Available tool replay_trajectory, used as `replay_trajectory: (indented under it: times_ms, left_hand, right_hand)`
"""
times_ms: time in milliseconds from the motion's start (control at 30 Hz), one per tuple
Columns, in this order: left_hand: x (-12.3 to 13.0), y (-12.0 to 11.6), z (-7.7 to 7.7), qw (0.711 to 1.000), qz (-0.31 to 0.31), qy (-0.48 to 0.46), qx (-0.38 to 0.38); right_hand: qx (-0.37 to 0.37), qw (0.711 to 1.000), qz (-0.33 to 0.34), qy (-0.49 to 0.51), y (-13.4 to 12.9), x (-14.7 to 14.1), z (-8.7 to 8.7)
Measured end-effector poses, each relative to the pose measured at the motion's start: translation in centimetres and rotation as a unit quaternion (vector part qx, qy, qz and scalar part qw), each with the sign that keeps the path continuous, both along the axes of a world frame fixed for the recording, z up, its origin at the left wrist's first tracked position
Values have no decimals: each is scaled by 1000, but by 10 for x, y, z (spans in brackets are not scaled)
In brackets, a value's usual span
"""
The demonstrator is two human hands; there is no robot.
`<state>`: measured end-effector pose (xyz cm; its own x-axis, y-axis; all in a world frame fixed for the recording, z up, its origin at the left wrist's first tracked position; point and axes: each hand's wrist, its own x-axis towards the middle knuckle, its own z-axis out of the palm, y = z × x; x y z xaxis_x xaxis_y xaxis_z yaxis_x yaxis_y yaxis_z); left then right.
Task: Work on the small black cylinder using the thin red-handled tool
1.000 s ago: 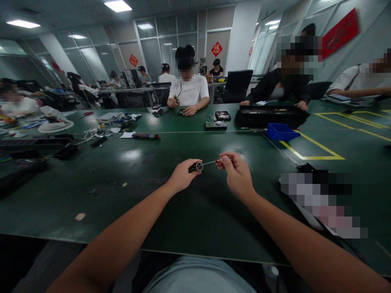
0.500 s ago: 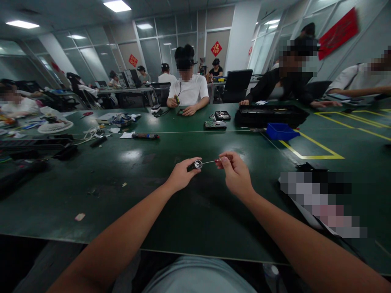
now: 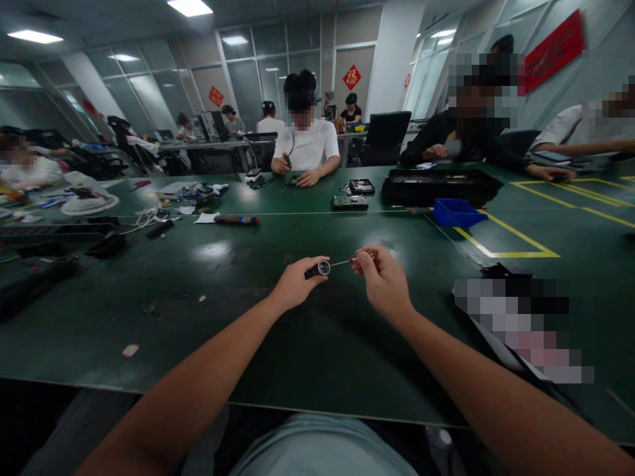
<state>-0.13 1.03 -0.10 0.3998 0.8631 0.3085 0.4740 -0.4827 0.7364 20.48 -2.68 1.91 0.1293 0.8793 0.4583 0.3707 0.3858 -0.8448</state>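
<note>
Above the green table (image 3: 317, 357), my left hand (image 3: 296, 283) grips a small black cylindrical part (image 3: 323, 268) with a pale round end facing me. My right hand (image 3: 381, 277) pinches the red handle of a thin screwdriver (image 3: 342, 263). The metal shaft points left, and its tip is at the round end of the part. Whether the tip is inside it is too small to tell.
Beyond my hands are a blue tray (image 3: 457, 213), a long black housing (image 3: 441, 188), circuit-board devices (image 3: 350, 202) and a dark tool (image 3: 237, 220). Cables and a white fan-like part (image 3: 89, 204) lie left. Several people sit around the tables.
The round end of the black part has turned slightly and shifted a little right. Across the table at the right, a person's hand has lifted from the table edge.
</note>
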Motion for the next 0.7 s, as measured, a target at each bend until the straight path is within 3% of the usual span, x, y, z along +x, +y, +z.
replay_trajectory:
  times_ms: [133, 267, 700]
  left_hand:
    - [0, 0, -1, 1000, -7, 6, 10]
    - [-2, 1, -3, 1000, -11, 8, 21]
    - [-3, 4, -7, 999, -7, 13, 40]
  right_hand:
    - [-23, 997, -43, -58, -1, 2, 6]
    - [-9, 995, -47, -86, -3, 1, 9]
    - [47, 991, 56, -108, -3, 3, 5]
